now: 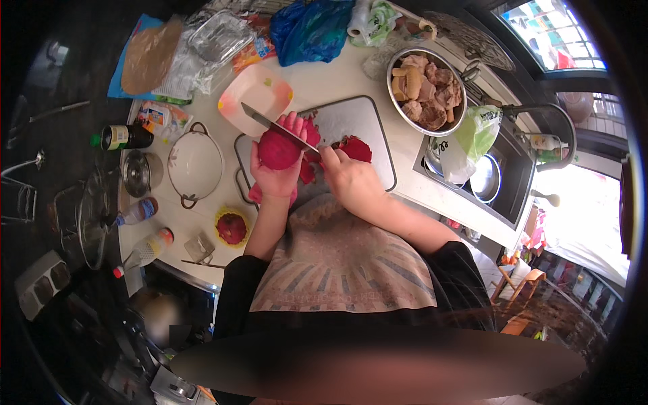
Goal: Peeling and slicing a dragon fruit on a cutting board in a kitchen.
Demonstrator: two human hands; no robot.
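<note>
A round, peeled magenta fruit rests in my left hand, whose fingers curl up around its far side. My right hand grips a kitchen knife by its handle. The blade slants across the fruit's upper right and over my left fingers; whether it cuts in cannot be told. Beneath both hands lies a grey cutting board with a dark rim. Dark red peelings are on its right part, more lie between my hands, and a pink piece is partly hidden by my left wrist.
Beyond the board stands a pink-and-white bowl. Right of it, a steel bowl holds raw meat near the sink. To the left are a white two-handled pot, a netted red fruit and several bottles.
</note>
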